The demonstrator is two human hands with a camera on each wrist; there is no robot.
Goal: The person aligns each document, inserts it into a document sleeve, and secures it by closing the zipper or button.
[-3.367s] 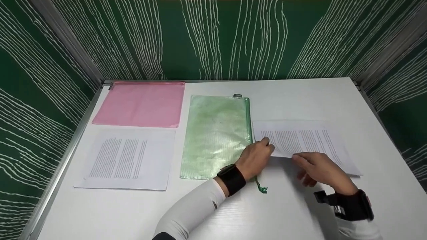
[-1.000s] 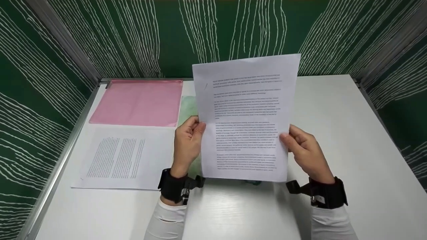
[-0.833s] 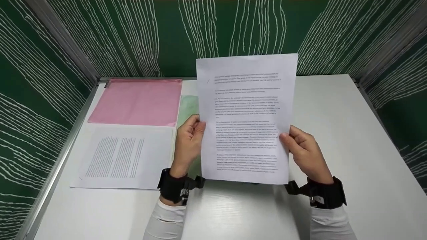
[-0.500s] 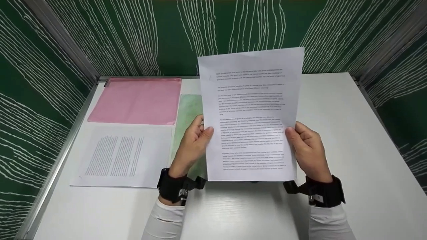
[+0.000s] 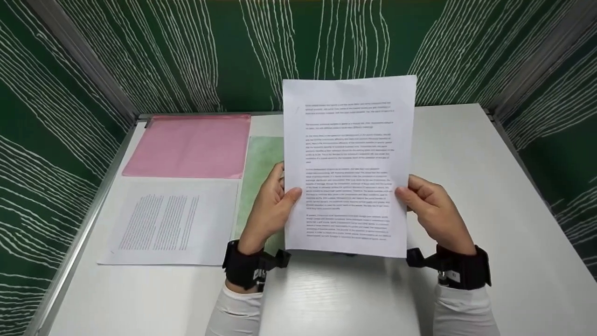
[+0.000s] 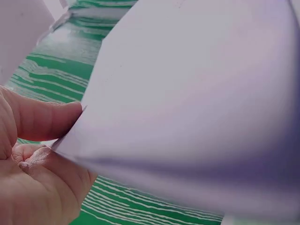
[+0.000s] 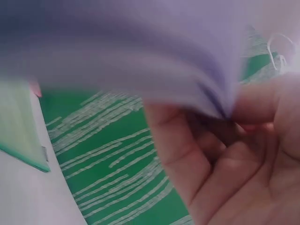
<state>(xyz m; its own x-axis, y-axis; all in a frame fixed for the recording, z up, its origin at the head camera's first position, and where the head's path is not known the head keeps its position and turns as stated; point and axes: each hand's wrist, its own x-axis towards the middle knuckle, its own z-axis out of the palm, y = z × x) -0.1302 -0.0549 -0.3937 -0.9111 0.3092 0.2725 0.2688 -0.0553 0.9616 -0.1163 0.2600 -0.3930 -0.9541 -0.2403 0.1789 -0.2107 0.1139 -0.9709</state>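
Observation:
A stack of printed paper sheets [image 5: 347,165] stands nearly upright above the table, its text facing the head camera. My left hand [image 5: 270,205] pinches its left edge, thumb in front and fingers behind. On the opposite edge my right hand [image 5: 436,210] pinches it the same way. In the left wrist view the left thumb [image 6: 49,119] presses the sheet edge. The right wrist view shows the right hand [image 7: 225,164] with curled fingers behind the paper [image 7: 140,61]. Behind the stack lies a green zip folder [image 5: 263,154], mostly hidden by paper and left hand.
A pink zip folder [image 5: 189,147] lies at the table's back left. In front of it rests another pile of printed sheets [image 5: 168,224]. Green walls [image 5: 261,46] with white lines enclose the white table [image 5: 471,149] at back and sides.
The right-hand pile of sheets was lifted off the table and raised upright between both hands, toward the middle. Over the last second it shifted slightly, with both hands still pinching its edges.

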